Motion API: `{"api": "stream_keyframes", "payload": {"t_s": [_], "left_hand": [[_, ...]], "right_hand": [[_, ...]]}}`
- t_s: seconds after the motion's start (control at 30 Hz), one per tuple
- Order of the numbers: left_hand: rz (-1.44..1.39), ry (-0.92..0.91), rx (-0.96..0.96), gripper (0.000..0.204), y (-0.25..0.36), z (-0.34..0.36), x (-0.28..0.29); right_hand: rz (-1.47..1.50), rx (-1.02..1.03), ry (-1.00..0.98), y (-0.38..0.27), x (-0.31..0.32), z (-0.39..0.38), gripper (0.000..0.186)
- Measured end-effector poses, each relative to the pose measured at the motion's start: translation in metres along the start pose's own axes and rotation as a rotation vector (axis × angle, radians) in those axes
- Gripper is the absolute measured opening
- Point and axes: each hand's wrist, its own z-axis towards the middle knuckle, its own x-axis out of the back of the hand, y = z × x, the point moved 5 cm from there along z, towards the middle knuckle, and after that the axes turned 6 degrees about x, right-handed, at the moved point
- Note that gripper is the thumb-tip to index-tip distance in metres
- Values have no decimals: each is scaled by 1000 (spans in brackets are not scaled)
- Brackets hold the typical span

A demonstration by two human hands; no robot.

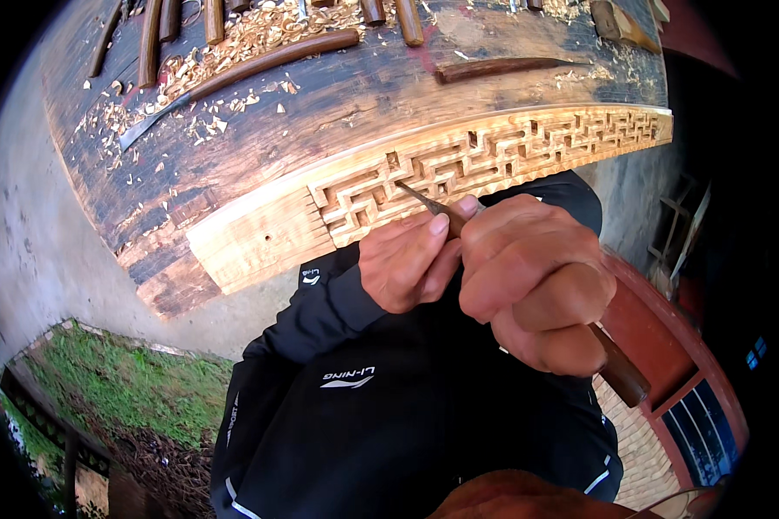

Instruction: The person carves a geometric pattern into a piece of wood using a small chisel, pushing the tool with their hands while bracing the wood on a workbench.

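A long pale wooden board [255,229], carved with a maze-like fret pattern and several small square holes, lies along the near edge of the bench. My right hand [532,277] is wrapped round the brown wooden handle of a carving chisel [623,378], whose butt sticks out below my fist. Closer to the blade, my left hand [407,264] pinches the same tool between thumb and fingers, over the board's near edge. The slim metal blade slants up and left from my fingers, with its tip at the carved grooves toward the board's left part.
The dark, worn workbench [355,108] carries heaped wood shavings [255,41] and several handled tools at the back. A flat-bladed chisel [273,62] lies at the left, a slim dark-handled tool [502,67] behind the board. A wooden block-like tool [623,28] rests far right.
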Motion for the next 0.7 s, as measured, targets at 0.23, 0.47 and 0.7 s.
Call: {"api": "stream_keyframes", "payload": {"t_s": [0.23,0.47,0.7], "left_hand": [[-41,-11,109,66,-14,-18,-14],[174,-13,56,74,4,4,-13],[164,-171,58,78,4,8,-14]], "right_hand": [[-108,138,32,4,-16,-7,58],[-173,122,193,-16,6,-19,51],[64,269,165,-4,19,-19,48]]}}
